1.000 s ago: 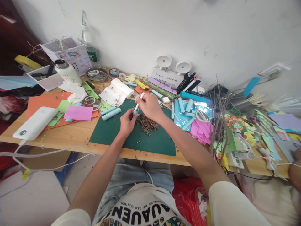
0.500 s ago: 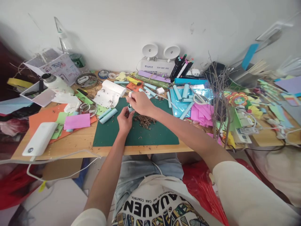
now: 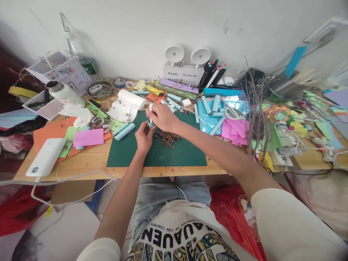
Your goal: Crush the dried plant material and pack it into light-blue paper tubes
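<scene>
Over the green cutting mat (image 3: 185, 156), my left hand (image 3: 144, 138) pinches a light blue paper tube (image 3: 150, 123), held roughly upright. Directly above it, my right hand (image 3: 163, 116) is closed around a slim object whose white end (image 3: 151, 106) sticks up past the thumb; its lower part is hidden. A heap of brown dried crumbs (image 3: 168, 138) lies on the mat just right of my left hand. Two more blue paper tubes (image 3: 125, 131) rest at the mat's left edge. Behind them, a curled white paper sheet (image 3: 126, 106) carries scattered brown bits.
Several blue tubes lie on a blue plastic packet (image 3: 202, 117), with scissors (image 3: 233, 113) and pink paper (image 3: 235, 128) beside it. Dry twigs (image 3: 257, 112) stand at right. A white power bank (image 3: 46, 157) and orange paper (image 3: 43, 136) occupy the left. Markers (image 3: 210, 76) stand by the wall.
Both hands keep nearly the same place and grip. The tube's top looks slightly turned between them, and the camera view has shifted a little.
</scene>
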Demonstrator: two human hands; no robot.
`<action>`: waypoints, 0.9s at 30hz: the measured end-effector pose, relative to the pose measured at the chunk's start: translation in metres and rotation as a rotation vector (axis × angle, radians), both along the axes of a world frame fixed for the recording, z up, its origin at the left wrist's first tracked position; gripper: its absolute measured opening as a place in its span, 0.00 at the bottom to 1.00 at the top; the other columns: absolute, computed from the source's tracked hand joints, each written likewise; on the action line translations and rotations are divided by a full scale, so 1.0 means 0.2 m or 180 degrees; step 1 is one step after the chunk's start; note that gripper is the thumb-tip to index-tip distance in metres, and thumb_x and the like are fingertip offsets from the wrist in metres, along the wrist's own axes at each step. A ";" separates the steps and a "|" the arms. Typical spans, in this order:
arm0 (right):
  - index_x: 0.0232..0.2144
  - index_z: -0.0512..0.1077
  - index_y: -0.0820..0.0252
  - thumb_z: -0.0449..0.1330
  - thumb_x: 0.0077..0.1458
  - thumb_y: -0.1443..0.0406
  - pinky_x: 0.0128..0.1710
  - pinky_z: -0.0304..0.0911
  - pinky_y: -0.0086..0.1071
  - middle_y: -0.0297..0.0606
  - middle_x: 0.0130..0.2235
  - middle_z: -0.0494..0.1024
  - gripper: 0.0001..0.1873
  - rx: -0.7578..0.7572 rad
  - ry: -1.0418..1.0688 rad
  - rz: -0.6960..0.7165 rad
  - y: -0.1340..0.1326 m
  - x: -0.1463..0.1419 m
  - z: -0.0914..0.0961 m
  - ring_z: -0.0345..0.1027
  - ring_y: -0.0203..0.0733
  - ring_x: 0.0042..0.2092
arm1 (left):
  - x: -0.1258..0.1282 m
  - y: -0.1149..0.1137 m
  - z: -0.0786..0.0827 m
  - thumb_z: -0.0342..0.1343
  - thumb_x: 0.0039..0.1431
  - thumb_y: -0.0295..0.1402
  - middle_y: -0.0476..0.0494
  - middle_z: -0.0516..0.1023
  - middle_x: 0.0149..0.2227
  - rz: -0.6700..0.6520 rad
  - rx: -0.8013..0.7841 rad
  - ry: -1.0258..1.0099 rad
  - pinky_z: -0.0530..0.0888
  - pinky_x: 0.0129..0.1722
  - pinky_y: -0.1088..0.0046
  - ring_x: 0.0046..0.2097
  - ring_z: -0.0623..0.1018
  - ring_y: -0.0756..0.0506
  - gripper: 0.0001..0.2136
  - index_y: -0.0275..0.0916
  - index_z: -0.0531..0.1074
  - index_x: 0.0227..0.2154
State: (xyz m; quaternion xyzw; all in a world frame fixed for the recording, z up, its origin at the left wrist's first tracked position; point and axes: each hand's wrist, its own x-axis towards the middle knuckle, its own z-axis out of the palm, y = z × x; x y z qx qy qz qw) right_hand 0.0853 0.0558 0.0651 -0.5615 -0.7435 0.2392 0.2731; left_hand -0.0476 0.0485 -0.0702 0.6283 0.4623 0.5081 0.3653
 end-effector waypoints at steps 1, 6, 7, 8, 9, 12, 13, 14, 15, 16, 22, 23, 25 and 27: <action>0.25 0.68 0.61 0.51 0.64 0.65 0.33 0.52 0.34 0.35 0.23 0.70 0.15 0.0003 -0.0017 -0.0003 0.00 0.00 0.00 0.62 0.37 0.29 | 0.00 0.00 0.00 0.59 0.57 0.38 0.49 0.78 0.31 -0.0009 0.0002 0.0000 0.73 0.36 0.77 0.33 0.75 0.50 0.10 0.38 0.73 0.39; 0.25 0.69 0.61 0.51 0.65 0.65 0.32 0.52 0.33 0.35 0.23 0.70 0.16 -0.0001 -0.0024 -0.0085 0.00 0.01 0.00 0.61 0.37 0.28 | 0.00 0.00 -0.01 0.59 0.57 0.39 0.49 0.78 0.31 0.0010 -0.0029 0.0023 0.73 0.35 0.77 0.32 0.74 0.50 0.11 0.38 0.73 0.40; 0.26 0.69 0.60 0.51 0.65 0.64 0.32 0.52 0.33 0.35 0.23 0.70 0.16 -0.0021 -0.0029 -0.0096 0.00 0.02 0.00 0.61 0.37 0.28 | 0.00 0.00 -0.01 0.59 0.57 0.39 0.49 0.78 0.31 0.0009 -0.0041 0.0019 0.73 0.35 0.77 0.32 0.74 0.50 0.12 0.38 0.73 0.40; 0.26 0.69 0.60 0.51 0.65 0.64 0.31 0.52 0.33 0.35 0.23 0.70 0.15 -0.0025 -0.0043 -0.0104 0.00 0.02 -0.01 0.61 0.37 0.28 | 0.00 0.00 -0.01 0.59 0.57 0.40 0.49 0.78 0.32 0.0009 -0.0051 0.0011 0.73 0.36 0.76 0.32 0.74 0.50 0.12 0.39 0.73 0.40; 0.26 0.69 0.60 0.51 0.65 0.64 0.32 0.51 0.33 0.36 0.24 0.71 0.15 -0.0019 -0.0070 -0.0097 0.00 0.02 -0.01 0.61 0.38 0.28 | 0.00 0.00 -0.01 0.59 0.57 0.40 0.49 0.78 0.32 0.0003 -0.0058 0.0006 0.73 0.36 0.76 0.33 0.74 0.50 0.12 0.39 0.73 0.40; 0.26 0.69 0.60 0.51 0.65 0.65 0.32 0.51 0.34 0.37 0.26 0.72 0.15 0.0081 -0.0180 -0.0074 0.01 0.00 -0.01 0.62 0.38 0.30 | 0.00 0.00 0.00 0.59 0.57 0.39 0.49 0.77 0.31 0.0024 -0.0045 0.0064 0.73 0.36 0.76 0.33 0.75 0.50 0.11 0.39 0.73 0.40; 0.26 0.69 0.60 0.51 0.65 0.64 0.33 0.51 0.34 0.38 0.27 0.72 0.15 0.0106 -0.0204 -0.0052 0.01 0.00 -0.02 0.62 0.38 0.30 | 0.00 0.00 0.00 0.59 0.57 0.39 0.49 0.77 0.31 0.0042 -0.0038 0.0090 0.73 0.36 0.76 0.33 0.75 0.50 0.11 0.39 0.73 0.39; 0.26 0.69 0.60 0.51 0.65 0.64 0.33 0.51 0.34 0.38 0.27 0.72 0.15 0.0128 -0.0215 -0.0020 0.01 -0.01 -0.02 0.62 0.38 0.31 | 0.00 0.00 0.00 0.58 0.57 0.39 0.49 0.77 0.31 0.0055 -0.0029 0.0106 0.73 0.36 0.76 0.33 0.75 0.50 0.10 0.39 0.73 0.38; 0.26 0.68 0.60 0.51 0.65 0.64 0.33 0.50 0.34 0.39 0.27 0.72 0.16 0.0144 -0.0217 0.0015 0.02 -0.02 -0.02 0.61 0.38 0.30 | 0.00 0.00 0.01 0.58 0.57 0.38 0.48 0.77 0.31 0.0054 -0.0018 0.0119 0.73 0.36 0.76 0.33 0.75 0.50 0.10 0.39 0.72 0.38; 0.25 0.68 0.60 0.50 0.65 0.64 0.33 0.50 0.35 0.38 0.27 0.72 0.16 0.0160 -0.0210 0.0040 0.03 -0.02 -0.02 0.60 0.38 0.30 | 0.00 0.00 0.01 0.58 0.57 0.38 0.48 0.77 0.31 0.0048 -0.0007 0.0132 0.73 0.36 0.76 0.33 0.75 0.50 0.09 0.39 0.72 0.37; 0.25 0.68 0.59 0.50 0.66 0.63 0.33 0.49 0.35 0.35 0.24 0.68 0.17 0.0208 -0.0096 0.0059 0.03 -0.02 -0.04 0.58 0.37 0.28 | 0.00 0.00 0.01 0.58 0.58 0.38 0.48 0.78 0.32 0.0017 -0.0010 0.0122 0.73 0.35 0.77 0.33 0.74 0.50 0.10 0.39 0.72 0.38; 0.25 0.68 0.60 0.50 0.66 0.63 0.33 0.49 0.35 0.35 0.24 0.68 0.17 0.0200 -0.0077 0.0081 0.02 -0.02 -0.04 0.58 0.37 0.28 | 0.00 0.00 0.01 0.58 0.57 0.39 0.48 0.78 0.32 0.0019 -0.0017 0.0110 0.73 0.35 0.77 0.33 0.75 0.50 0.10 0.39 0.72 0.38; 0.26 0.68 0.60 0.50 0.66 0.63 0.33 0.49 0.34 0.35 0.25 0.69 0.16 0.0180 -0.0044 0.0105 0.01 -0.01 -0.04 0.59 0.37 0.29 | 0.00 0.00 0.00 0.58 0.57 0.39 0.48 0.78 0.32 0.0028 -0.0020 0.0089 0.73 0.35 0.77 0.32 0.74 0.50 0.10 0.39 0.72 0.38; 0.26 0.69 0.60 0.50 0.65 0.64 0.33 0.49 0.34 0.35 0.25 0.69 0.16 0.0152 -0.0057 0.0114 0.01 -0.01 -0.03 0.59 0.37 0.29 | 0.00 0.00 0.00 0.59 0.57 0.39 0.48 0.78 0.32 0.0039 -0.0012 0.0075 0.73 0.35 0.76 0.32 0.74 0.50 0.10 0.39 0.73 0.38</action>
